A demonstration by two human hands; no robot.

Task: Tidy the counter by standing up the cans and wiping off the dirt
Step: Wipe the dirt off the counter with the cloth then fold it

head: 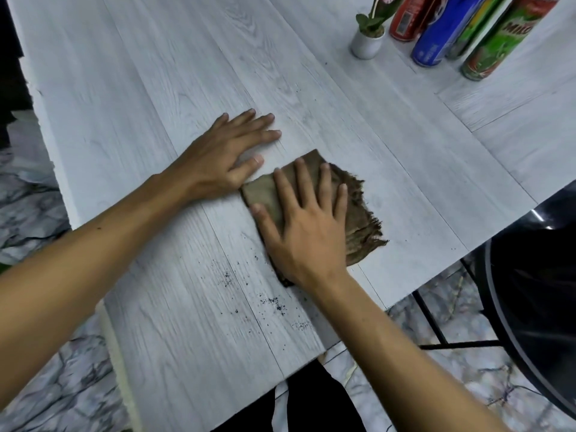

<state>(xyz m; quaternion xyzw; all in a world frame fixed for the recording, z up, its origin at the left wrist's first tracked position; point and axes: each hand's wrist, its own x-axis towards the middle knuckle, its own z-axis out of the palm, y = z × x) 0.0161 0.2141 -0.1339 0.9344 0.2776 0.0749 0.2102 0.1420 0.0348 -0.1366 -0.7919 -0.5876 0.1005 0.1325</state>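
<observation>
The left forearm (78, 260) and the right forearm (389, 353) reach in from the bottom edge, nearest of all, over a pale wood-grain counter (156, 88) that fills most of the view. A marbled floor (62, 385) shows around it, and a black chair (536, 291) stands off the counter's right edge.

The left hand (224, 157) lies flat on the bare counter, fingers straight and slightly spread, holding nothing. The right hand (305, 235) presses down on a brown cloth (358, 219) with frayed edges, fingers straight and fanned across it, not curled round it. The left thumb is just beside the cloth's near corner.

At the far right corner four cans stand in a row: a red can (408, 17), a blue can (442, 32), a green can (473, 26) partly hidden, and a green-and-red can (498, 42). A small white pot (367, 43) with a plant sits just left of them.

Dark specks of dirt (276, 304) are scattered on the counter, just left of the right wrist.
</observation>
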